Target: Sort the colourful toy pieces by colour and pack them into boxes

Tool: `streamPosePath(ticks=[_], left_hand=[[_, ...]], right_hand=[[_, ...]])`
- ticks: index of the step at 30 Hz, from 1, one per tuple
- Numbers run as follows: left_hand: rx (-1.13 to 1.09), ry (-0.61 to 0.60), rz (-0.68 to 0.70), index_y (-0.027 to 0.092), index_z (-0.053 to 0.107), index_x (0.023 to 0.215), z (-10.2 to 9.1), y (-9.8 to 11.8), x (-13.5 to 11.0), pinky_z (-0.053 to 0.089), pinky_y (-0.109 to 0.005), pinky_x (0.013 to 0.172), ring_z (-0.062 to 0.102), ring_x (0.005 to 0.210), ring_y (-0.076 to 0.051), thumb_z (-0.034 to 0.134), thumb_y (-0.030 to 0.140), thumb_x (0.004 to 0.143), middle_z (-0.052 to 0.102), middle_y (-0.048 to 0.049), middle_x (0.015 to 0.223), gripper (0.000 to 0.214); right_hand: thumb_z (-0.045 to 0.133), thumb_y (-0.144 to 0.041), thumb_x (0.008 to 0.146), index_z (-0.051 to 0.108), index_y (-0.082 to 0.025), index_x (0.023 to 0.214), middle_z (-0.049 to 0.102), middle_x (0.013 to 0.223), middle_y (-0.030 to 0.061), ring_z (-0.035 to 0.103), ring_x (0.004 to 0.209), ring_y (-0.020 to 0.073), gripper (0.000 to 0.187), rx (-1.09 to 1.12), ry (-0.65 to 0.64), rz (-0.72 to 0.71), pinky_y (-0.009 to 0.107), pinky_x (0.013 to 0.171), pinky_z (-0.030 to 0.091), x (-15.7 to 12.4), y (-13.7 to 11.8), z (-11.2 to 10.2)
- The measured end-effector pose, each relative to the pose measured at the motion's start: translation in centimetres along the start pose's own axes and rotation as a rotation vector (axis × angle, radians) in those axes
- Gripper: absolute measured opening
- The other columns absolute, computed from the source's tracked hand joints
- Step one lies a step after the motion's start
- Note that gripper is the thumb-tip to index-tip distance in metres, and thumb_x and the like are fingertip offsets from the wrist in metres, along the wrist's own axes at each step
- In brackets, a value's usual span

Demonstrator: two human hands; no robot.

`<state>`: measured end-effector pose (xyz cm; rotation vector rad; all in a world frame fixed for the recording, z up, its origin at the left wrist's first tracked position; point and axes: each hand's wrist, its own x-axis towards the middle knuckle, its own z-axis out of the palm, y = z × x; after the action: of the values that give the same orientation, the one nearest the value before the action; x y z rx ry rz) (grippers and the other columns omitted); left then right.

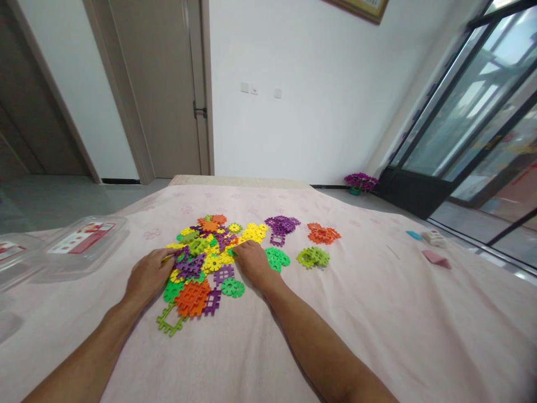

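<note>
By a bright pile (205,260) toward the pink cloth's (377,319) left edge, the left hand (147,273) pinches a yellow piece (168,257); I can't tell whether the right hand (251,262) holds any.

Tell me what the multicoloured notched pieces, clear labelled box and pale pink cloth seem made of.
Multicoloured notched pieces: probably moulded plastic, fairly matte; bright, even colours and repeated cutouts. Clear labelled box: likely glossy plastic; see-through walls with highlights. Pale pink cloth: matte fabric, fibre unclear; soft creases.
</note>
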<state>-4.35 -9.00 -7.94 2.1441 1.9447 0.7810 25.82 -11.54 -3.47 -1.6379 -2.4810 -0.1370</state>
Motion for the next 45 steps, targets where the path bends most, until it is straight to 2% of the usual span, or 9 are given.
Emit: streamPosePath(ticks=[11,16,20,24,28,30,32,40,45], left_hand=[[-0.003,-0.024,-0.003,0.024,0.071,0.122,-0.2,0.2,0.0,0.046,-0.037,0.101,0.060,0.123,-0.027,0.039,0.044,0.095,0.068,-0.0076,0.132,0.047],[-0.002,-0.027,-0.008,0.024,0.071,0.123,-0.4,0.3,-0.1,0.046,-0.037,0.100,0.061,0.122,-0.027,0.038,0.044,0.095,0.068,-0.0073,0.132,0.047],[0.001,-0.022,-0.005,0.025,0.071,0.122,-0.5,0.4,-0.1,0.047,-0.036,0.098,0.062,0.120,-0.026,0.040,0.043,0.094,0.069,-0.0070,0.131,0.046],[0.020,-0.029,-0.016,0.025,0.071,0.123,-0.6,0.6,-0.1,0.047,-0.036,0.097,0.063,0.119,-0.026,0.038,0.042,0.094,0.069,-0.0074,0.131,0.047],[0.021,-0.020,-0.019,0.025,0.072,0.122,-0.7,0.8,-0.2,0.048,-0.035,0.096,0.063,0.119,-0.026,0.039,0.041,0.094,0.070,-0.0065,0.130,0.046],[0.018,-0.014,-0.019,0.025,0.072,0.121,-0.7,0.9,-0.2,0.048,-0.034,0.094,0.064,0.118,-0.026,0.039,0.041,0.093,0.070,-0.0061,0.129,0.046],[0.018,-0.010,-0.019,0.025,0.072,0.120,-0.7,0.9,-0.2,0.048,-0.034,0.095,0.064,0.117,-0.025,0.039,0.041,0.093,0.070,-0.0061,0.130,0.046],[0.019,-0.020,-0.006,0.025,0.071,0.123,-0.5,0.7,-0.2,0.046,-0.036,0.100,0.061,0.121,-0.026,0.038,0.039,0.095,0.069,-0.0067,0.132,0.046],[0.015,-0.017,-0.010,0.027,0.072,0.122,-0.5,0.7,-0.1,0.046,-0.035,0.101,0.063,0.119,-0.025,0.040,0.039,0.095,0.070,-0.0048,0.130,0.044]], right_hand=[[0.046,-0.024,0.103,0.071,-0.019,0.106,0.074,0.102,0.0087,0.064,0.098,0.0211,0.026,0.055,0.094,0.038,0.031,0.088,0.042,-0.7,-0.1,0.6],[0.050,-0.024,0.100,0.071,-0.021,0.106,0.075,0.106,0.0062,0.065,0.101,0.0195,0.023,0.262,0.237,0.168,0.028,0.088,0.043,-0.8,0.3,0.3],[0.051,-0.019,0.093,0.073,-0.021,0.102,0.076,0.101,0.0035,0.067,0.092,0.0172,0.025,0.413,0.257,0.298,0.025,0.080,0.045,-0.3,1.9,-0.8],[0.052,-0.014,0.084,0.076,-0.017,0.088,0.074,0.081,0.0012,0.064,0.075,0.0148,0.024,0.436,0.175,0.342,0.023,0.067,0.040,-0.4,4.6,-3.1],[0.055,-0.013,0.076,0.076,-0.016,0.072,0.067,0.064,-0.0009,0.059,0.062,0.0126,0.021,0.382,-0.077,0.336,0.022,0.057,0.033,-1.5,7.0,-5.2],[0.057,-0.012,0.074,0.078,-0.018,0.077,0.072,0.072,0.0004,0.063,0.067,0.0142,0.021,0.321,-0.109,0.366,0.022,0.059,0.035,-1.9,7.4,-5.7],[0.058,-0.011,0.076,0.079,-0.022,0.088,0.077,0.089,0.0020,0.067,0.081,0.0170,0.027,0.271,-0.049,0.383,0.023,0.066,0.041,-1.9,7.0,-5.6],[0.057,-0.014,0.090,0.075,-0.019,0.111,0.074,0.114,0.0081,0.063,0.108,0.0204,0.028,0.231,0.053,0.049,0.028,0.094,0.044,-0.5,1.2,-1.9],[0.055,-0.019,0.097,0.074,-0.020,0.108,0.071,0.114,0.0085,0.060,0.108,0.0206,0.022,0.129,0.018,-0.071,0.029,0.094,0.042,0.3,0.2,-1.0]])
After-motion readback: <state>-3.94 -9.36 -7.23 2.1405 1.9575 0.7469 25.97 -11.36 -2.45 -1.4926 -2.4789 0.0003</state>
